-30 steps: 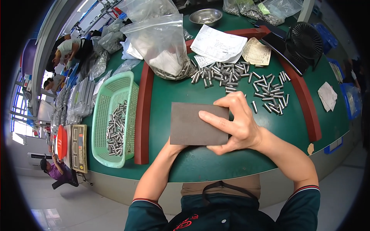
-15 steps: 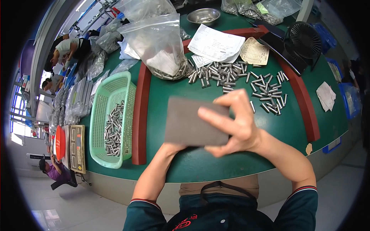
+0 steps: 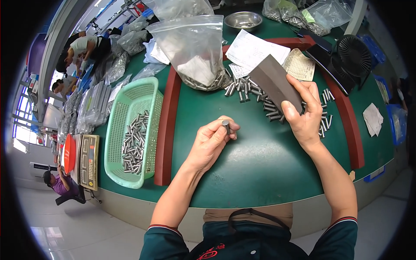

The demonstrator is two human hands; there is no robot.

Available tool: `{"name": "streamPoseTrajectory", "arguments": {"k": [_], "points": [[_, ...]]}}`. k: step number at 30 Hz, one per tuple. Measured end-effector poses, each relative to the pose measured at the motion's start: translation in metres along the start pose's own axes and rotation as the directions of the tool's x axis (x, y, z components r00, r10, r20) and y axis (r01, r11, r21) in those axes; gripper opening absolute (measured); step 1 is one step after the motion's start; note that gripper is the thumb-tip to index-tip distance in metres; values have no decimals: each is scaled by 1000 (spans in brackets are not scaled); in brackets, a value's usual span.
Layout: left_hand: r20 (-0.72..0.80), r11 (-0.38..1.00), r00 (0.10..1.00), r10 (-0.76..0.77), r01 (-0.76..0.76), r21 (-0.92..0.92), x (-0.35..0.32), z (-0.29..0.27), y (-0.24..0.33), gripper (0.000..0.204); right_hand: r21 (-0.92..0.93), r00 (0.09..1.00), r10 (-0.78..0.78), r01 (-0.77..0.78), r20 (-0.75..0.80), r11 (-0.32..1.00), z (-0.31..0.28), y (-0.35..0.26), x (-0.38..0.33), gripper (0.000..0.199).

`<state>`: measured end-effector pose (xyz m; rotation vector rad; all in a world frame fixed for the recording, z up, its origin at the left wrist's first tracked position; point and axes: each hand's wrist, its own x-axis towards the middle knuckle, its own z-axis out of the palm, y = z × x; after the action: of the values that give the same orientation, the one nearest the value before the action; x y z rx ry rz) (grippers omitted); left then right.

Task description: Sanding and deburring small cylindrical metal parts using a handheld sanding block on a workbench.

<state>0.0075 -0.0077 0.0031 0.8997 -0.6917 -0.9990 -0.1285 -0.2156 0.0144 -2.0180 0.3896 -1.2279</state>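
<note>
Near the middle of the table, my left hand [image 3: 212, 141] pinches a short metal pin [image 3: 226, 125] between thumb and fingers, its round end facing up. My right hand [image 3: 305, 108] grips a dark grey-brown sheet [image 3: 277, 82] that looks like sandpaper. The sheet is bent and tilted, apart from the pin. Behind and partly under it lies a heap of loose metal pins [image 3: 245, 89], some hidden by the sheet and my right hand. To the left, a green plastic basket [image 3: 159, 102] holds many more pins.
Red bars [image 3: 164, 143] border the green table [image 3: 251, 182]. A clear bag [image 3: 195, 52] of parts, papers [image 3: 255, 47] and a metal bowl [image 3: 243, 19] stand at the back. A black fan [image 3: 353, 52] and a white cloth [image 3: 372, 119] are right; a scale [image 3: 89, 162] is left.
The sheet has moved from in front of my left hand to the right and away, bending in my right hand. My left hand and the pin in it now show.
</note>
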Motion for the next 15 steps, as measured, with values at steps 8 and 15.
{"name": "streamPoseTrajectory", "arguments": {"k": [8,15], "points": [[-119,998,991,-54,55,4,1,3,4,33,6,997,31,-31,72,999,1,1,-4,54],[-170,986,978,-121,99,-135,3,4,6,45,25,995,44,-46,88,999,1,-1,-4,55]]}}
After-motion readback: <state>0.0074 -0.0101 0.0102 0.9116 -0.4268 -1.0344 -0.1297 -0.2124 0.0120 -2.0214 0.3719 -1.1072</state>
